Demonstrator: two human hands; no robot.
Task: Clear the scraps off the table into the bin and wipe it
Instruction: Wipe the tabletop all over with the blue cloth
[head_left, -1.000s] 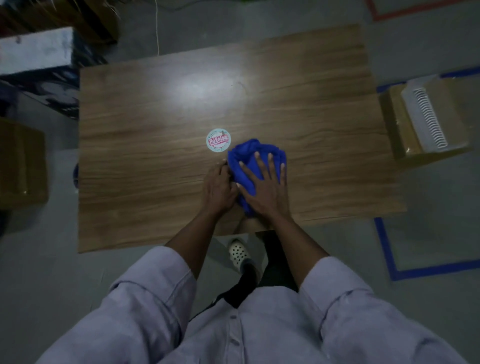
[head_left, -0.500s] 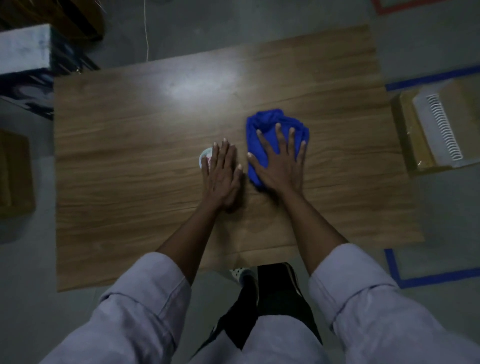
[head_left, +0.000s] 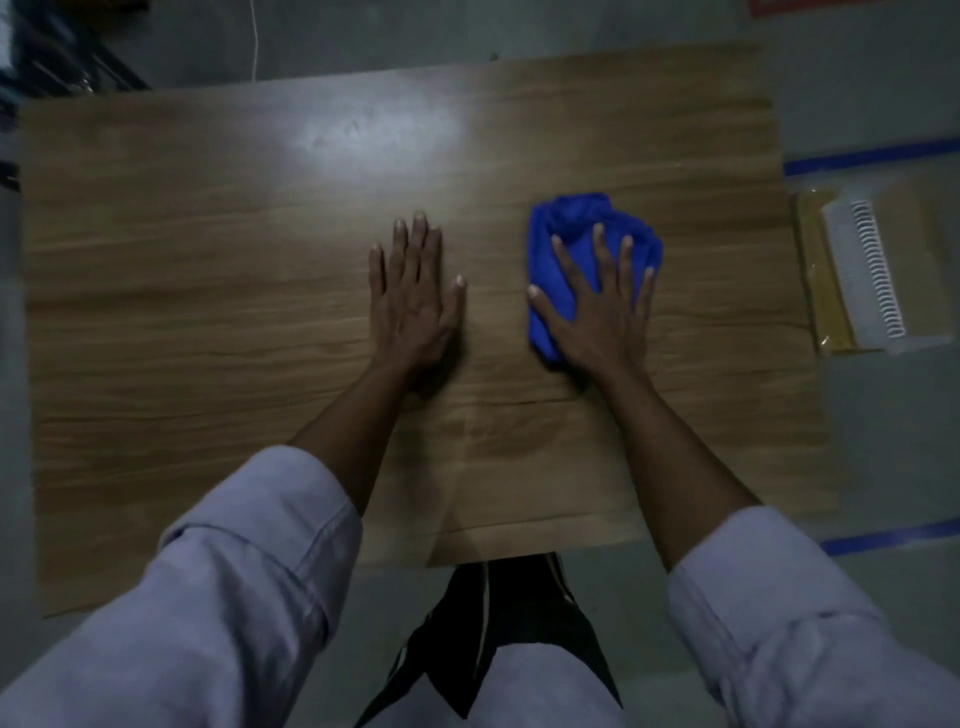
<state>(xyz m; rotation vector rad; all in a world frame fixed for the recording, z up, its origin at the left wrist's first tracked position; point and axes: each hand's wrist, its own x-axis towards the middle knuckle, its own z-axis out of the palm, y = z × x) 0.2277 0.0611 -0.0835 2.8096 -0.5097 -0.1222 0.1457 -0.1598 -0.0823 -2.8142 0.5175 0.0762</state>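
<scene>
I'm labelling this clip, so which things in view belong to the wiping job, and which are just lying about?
Part of the job:
- blue cloth, bunched under the flat right hand
- table, being wiped
- left hand, flat on the table, apart from the cloth

Just lying about:
- yellow box on the floor, right of the table
- dark clutter, far left corner

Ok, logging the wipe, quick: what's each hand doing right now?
Left hand: open, flat on the table, holding nothing.
Right hand: open, fingers spread, pressing the blue cloth.
</scene>
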